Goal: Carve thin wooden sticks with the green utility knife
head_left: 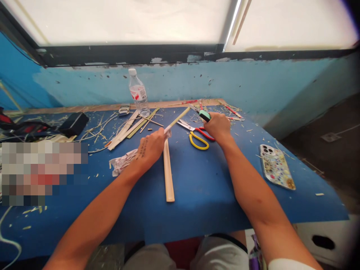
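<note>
Left hand [152, 147]: closed around a thin pale strip [178, 119], held out over the desk [205, 195]
Right hand [218, 127]: gripping a green-and-black-handled tool [204, 114], tip right by the strip's far end; whether they touch, I can't tell
Scissors [192, 128]: lying near the right hand
Phone [277, 167]: beyond the right forearm
Bottle [138, 92]: upright near the wall [174, 80]

Left hand [152, 145] gripping strip [179, 117], right hand [218, 126] gripping green tool [204, 114], scissors [192, 128] on table [208, 183]

The blue-topped desk [202, 187] carries pale flat strips [123, 131], red-and-yellow-handled metal scissors [192, 128], a clear plastic bottle [139, 92] and a multicoloured phone [277, 167].
</note>
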Tool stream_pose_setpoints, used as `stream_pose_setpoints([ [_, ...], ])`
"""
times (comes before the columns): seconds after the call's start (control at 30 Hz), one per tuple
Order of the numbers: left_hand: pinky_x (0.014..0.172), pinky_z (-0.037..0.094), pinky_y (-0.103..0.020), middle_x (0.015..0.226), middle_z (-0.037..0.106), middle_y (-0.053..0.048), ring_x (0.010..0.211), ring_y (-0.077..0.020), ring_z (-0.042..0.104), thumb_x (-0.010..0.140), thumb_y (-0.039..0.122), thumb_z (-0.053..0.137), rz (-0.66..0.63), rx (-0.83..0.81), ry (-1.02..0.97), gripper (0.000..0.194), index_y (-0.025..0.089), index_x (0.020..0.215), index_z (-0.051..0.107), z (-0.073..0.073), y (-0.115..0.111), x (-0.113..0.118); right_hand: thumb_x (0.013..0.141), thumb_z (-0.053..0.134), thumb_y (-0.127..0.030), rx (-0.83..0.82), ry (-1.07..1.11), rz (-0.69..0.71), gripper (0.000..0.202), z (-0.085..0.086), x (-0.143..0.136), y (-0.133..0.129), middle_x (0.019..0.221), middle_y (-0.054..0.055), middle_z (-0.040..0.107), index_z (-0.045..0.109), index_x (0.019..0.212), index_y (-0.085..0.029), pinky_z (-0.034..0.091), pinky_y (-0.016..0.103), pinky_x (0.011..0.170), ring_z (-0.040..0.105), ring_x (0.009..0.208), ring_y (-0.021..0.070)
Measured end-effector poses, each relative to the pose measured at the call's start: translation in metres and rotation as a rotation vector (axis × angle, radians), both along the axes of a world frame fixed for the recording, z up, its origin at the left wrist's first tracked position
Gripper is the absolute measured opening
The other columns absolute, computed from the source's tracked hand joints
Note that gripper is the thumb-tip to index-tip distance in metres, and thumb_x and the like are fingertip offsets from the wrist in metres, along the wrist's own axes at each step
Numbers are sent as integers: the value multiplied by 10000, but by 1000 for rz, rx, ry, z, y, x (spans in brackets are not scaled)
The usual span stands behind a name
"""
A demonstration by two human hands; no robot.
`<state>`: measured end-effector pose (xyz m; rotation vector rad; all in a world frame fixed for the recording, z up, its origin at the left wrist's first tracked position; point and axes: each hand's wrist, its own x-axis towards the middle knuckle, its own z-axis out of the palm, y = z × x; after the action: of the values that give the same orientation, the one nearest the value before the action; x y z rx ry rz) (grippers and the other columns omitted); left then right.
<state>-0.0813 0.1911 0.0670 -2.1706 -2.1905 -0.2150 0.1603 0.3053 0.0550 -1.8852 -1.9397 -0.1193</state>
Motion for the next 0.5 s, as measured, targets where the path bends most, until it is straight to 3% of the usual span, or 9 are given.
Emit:
stream_pose_setpoints([
  [0.2,821,553,-387,1033,774,-145,948,-319,771,1090,425,232,-39,-8,-28,402,224,1192,565,0,-7,7,901,595,-263,-85,151,-335,326,-10,30,22,1068,248,739,747,1137,-97,512,413,834,717,1009,361],
  [0.27,830,553,-386,1045,774,-137,957,-314,770,1091,427,229,-21,3,-32,398,231,1201,558,2,-9,6,871,652,-308,-115,178,-380,349,-14,44,26,1080,254,734,750,1124,-88,512,414,833,711,1020,375],
  [0.37,841,551,-402,1045,771,-152,975,-328,766,1092,404,217,29,7,-23,402,216,1208,553,3,-7,0,878,636,-326,-40,229,-293,293,-13,46,23,1002,218,739,757,1046,-119,496,385,801,701,955,334],
  [0.5,848,543,-409,1074,760,-171,993,-340,758,1088,473,186,57,12,-41,472,198,1193,555,1,-4,-5,924,607,-422,145,378,15,286,-5,14,7,770,102,684,694,813,-174,449,330,716,620,756,227],
])
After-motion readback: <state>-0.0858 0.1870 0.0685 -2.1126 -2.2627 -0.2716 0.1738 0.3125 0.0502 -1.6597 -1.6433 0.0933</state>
